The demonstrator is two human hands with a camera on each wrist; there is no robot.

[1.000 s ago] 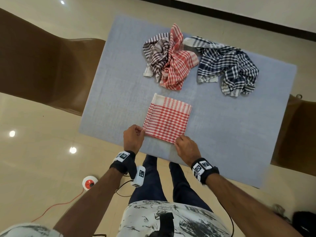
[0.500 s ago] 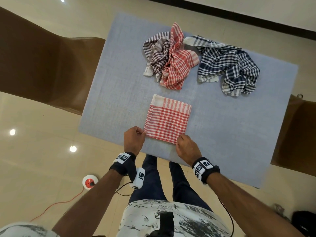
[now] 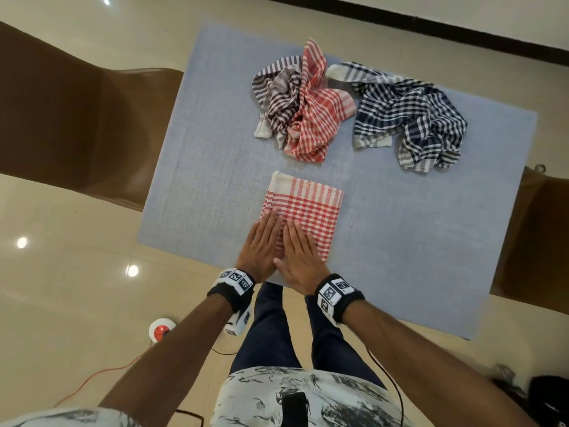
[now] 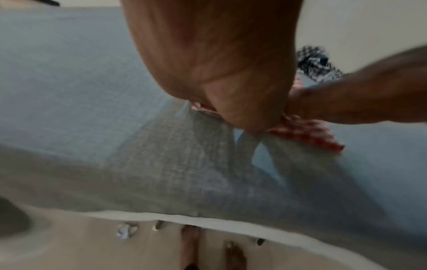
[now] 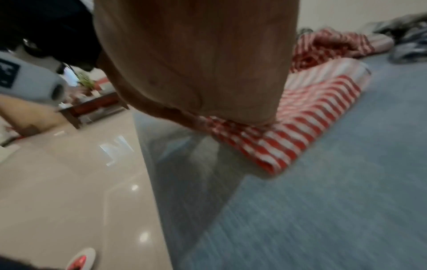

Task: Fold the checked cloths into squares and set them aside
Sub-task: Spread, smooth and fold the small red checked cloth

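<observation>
A red checked cloth (image 3: 311,208) (image 5: 312,113) (image 4: 307,133) lies folded into a square near the front edge of the grey-blue table (image 3: 215,149). My left hand (image 3: 261,241) and right hand (image 3: 300,251) lie flat side by side on its near left part, fingers straight, pressing it down. At the back of the table lie crumpled cloths: a brown checked cloth (image 3: 277,97), a second red checked cloth (image 3: 317,118) (image 5: 328,45) against it, and a navy checked cloth (image 3: 409,118) to the right. The wrist views show only the heels of my hands on the folded cloth.
Brown chairs stand at the table's left (image 3: 77,118) and right (image 3: 542,235) sides. A round white socket (image 3: 161,329) with an orange cord lies on the tiled floor below the front edge. Bare tabletop (image 3: 415,241) stretches right of the folded cloth.
Both hands let go of the cloth's near corners, where they were curled, moved inward and forward, and now lie flat on the cloth side by side.
</observation>
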